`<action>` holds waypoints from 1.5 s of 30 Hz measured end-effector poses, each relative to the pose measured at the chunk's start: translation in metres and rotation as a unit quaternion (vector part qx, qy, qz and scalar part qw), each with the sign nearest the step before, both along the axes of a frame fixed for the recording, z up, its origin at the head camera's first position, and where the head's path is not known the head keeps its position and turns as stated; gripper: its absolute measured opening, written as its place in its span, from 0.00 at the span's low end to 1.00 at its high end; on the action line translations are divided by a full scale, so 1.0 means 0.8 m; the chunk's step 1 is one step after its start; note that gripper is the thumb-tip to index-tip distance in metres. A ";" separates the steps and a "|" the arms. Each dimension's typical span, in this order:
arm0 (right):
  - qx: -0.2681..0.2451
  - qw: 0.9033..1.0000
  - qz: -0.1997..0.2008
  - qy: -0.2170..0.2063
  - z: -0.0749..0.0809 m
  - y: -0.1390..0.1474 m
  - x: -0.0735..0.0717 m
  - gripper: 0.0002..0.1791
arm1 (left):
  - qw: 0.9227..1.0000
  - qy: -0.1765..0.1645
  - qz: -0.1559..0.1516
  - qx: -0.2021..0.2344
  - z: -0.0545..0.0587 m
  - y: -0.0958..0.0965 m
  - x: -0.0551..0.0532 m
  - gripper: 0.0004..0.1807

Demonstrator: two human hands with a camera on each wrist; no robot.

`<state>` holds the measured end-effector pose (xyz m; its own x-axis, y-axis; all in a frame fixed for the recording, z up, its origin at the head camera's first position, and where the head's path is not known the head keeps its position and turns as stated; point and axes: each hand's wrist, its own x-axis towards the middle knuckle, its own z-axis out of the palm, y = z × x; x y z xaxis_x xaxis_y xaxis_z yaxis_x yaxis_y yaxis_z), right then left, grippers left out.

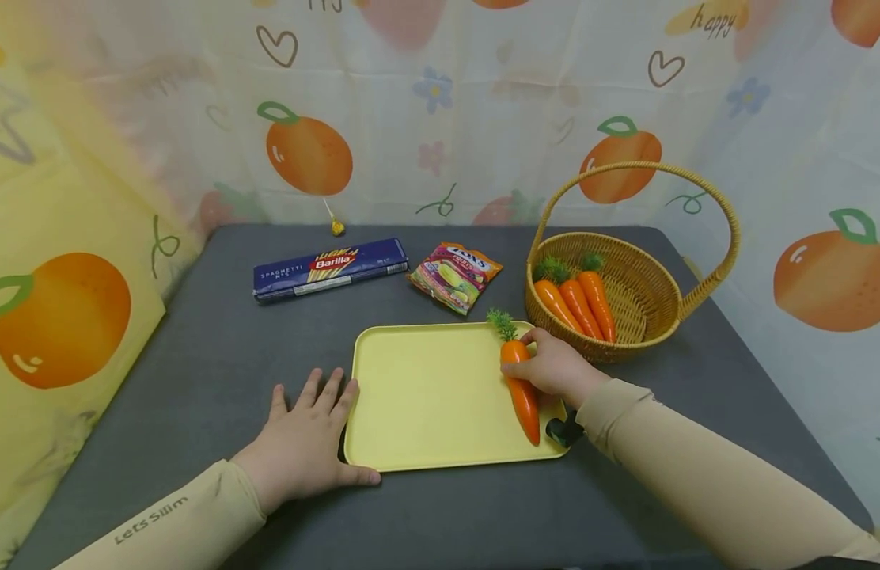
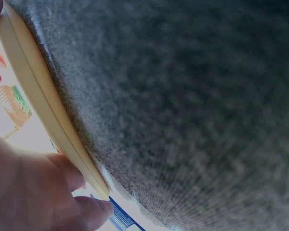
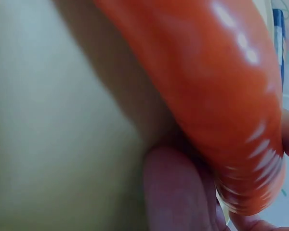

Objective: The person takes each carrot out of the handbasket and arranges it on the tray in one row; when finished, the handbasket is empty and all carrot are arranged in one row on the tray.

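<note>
An orange carrot (image 1: 525, 404) with a green frilly top lies over the right side of a pale yellow tray (image 1: 429, 396). My right hand (image 1: 559, 368) pinches it near its upper end, thumb on one side and fingers on the other. In the right wrist view, the glossy carrot (image 3: 207, 86) fills much of the picture, close above the tray's surface. At the tray's left edge, my left hand (image 1: 301, 447) rests with fingers spread and straight, touching the rim. From the left wrist, the tray's side (image 2: 48, 106) appears beside the fingers.
A wicker basket (image 1: 635, 313) with a tall handle holds several carrots (image 1: 575, 305) at the right. Behind the tray lie a blue Barilla spaghetti box (image 1: 331, 271) and a Fox's candy bag (image 1: 456, 277). A yellow-wrapped lollipop (image 1: 337, 227) is near the back edge.
</note>
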<state>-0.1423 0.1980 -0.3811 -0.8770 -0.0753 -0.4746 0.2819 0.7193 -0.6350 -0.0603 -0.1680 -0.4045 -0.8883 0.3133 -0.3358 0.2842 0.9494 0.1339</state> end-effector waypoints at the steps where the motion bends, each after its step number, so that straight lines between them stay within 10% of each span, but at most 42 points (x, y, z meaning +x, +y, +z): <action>1: 0.003 1.000 0.000 0.000 0.000 0.000 0.000 0.38 | 1.000 -0.001 0.000 0.001 0.000 0.000 0.000 0.80; 11: 0.014 1.000 0.016 0.011 0.022 0.006 -0.005 0.45 | 1.000 0.002 0.007 0.004 0.004 0.000 0.001 0.80; 28: -0.088 0.995 -0.038 0.032 0.139 0.087 -0.063 0.49 | 1.000 0.002 0.015 0.005 0.007 0.000 -0.001 0.80; 35: -0.103 0.993 -0.062 -0.010 0.124 0.133 -0.104 0.55 | 1.000 -0.001 0.017 0.008 0.006 0.000 0.002 0.80; 45: 0.011 0.995 -0.083 -0.062 0.077 0.170 -0.144 0.56 | 1.000 -0.010 0.018 0.003 0.000 0.000 0.003 0.80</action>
<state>-0.2577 0.3339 -0.3197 -0.8113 0.0759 -0.5797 0.4724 0.6695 -0.5733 -0.0583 -0.1684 -0.4044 -0.8926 0.2827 -0.3513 0.2468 0.9583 0.1439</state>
